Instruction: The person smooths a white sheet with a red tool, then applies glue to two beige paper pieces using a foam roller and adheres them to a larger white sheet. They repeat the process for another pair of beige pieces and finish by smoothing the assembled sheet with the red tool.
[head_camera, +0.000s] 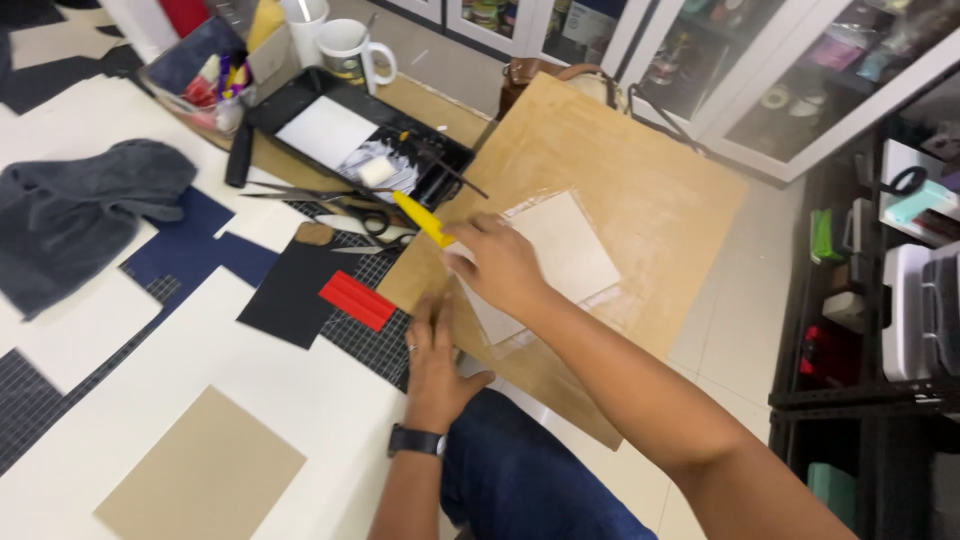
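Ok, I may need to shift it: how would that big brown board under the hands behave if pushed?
The brown board looks flat and rigid, overhanging the table unsagged. Probably light. It may tip or slide off, since much hangs past the edge.

White table (290, 395), tan card (200, 470), grey cloth (80, 215)

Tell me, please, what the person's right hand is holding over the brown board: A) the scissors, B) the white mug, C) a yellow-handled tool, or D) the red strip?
C: the right hand grips a yellow-handled tool on the pale sheet; scissors lie on the table.
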